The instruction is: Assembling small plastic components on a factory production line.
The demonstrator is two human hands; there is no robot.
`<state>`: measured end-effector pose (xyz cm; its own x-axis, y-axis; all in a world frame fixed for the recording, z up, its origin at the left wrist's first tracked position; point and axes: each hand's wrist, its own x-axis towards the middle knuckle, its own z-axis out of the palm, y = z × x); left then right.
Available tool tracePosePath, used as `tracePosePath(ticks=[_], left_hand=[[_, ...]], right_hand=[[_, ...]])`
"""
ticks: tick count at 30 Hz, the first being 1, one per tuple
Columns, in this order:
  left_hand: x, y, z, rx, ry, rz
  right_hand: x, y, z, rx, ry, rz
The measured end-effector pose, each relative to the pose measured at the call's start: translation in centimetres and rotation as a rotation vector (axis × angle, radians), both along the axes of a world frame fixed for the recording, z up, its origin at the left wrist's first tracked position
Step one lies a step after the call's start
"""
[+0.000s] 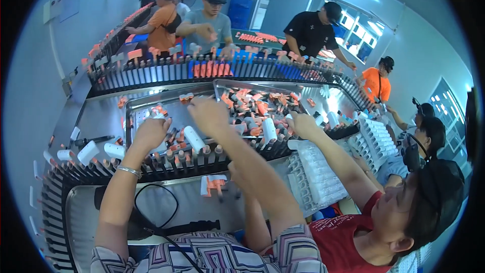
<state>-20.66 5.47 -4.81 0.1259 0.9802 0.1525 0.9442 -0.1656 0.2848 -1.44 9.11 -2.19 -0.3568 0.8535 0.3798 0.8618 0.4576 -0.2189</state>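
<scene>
My left hand [151,134], with a silver bangle at the wrist, is closed over the left part of a shallow metal tray [128,121]. Small orange and whitish pieces [158,109] show by its fingertips; what it grips is mostly hidden. Reaching farther in, my right hand [208,115] bends over the same tray. Its fingers are closed at an orange plastic part [186,97]. To its right, a second metal tray [216,89] is heaped with loose orange, grey and dark parts [260,106]. A white oblong piece [194,139] stands just below my right hand.
A chain conveyor with upright dark holders [146,75] loops around the trays. An orange-and-white part [214,186] lies on the near metal surface, by a black cable [177,205]. A co-worker in red [348,232] reaches in at right, beside stacked clear plastic trays [318,177]. Other people work along the line.
</scene>
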Motion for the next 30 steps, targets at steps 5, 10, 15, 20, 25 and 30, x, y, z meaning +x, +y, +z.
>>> tracePosePath(ticks=[5, 10, 15, 20, 25, 30], left_hand=[[-4.8, -0.4, -1.0, 0.057, -0.021, 0.023], [-10.9, -1.9, -1.2, 0.001, 0.053, 0.116], [-15.7, -3.0, -1.9, 0.078, 0.084, 0.168], [-20.0, -7.9, -0.3, 0.267, 0.027, 0.314], [-19.2, -10.2, 2.7, 0.517, -0.006, 0.240], [-18.7, -11.5, 5.9, 0.639, -0.120, 0.064]], right_hand=[[3.4, -0.9, 6.3, 0.258, 0.131, -0.067], [3.3, -0.7, 7.7, 0.320, 0.153, -0.105], [1.8, 0.0, -3.4, 0.254, -0.207, -0.219], [-5.6, -2.7, -3.0, -0.193, -0.185, -0.080], [-8.3, -1.9, -4.5, -0.035, 0.020, 0.012], [-11.6, -3.2, 2.0, 0.276, 0.094, 0.048]])
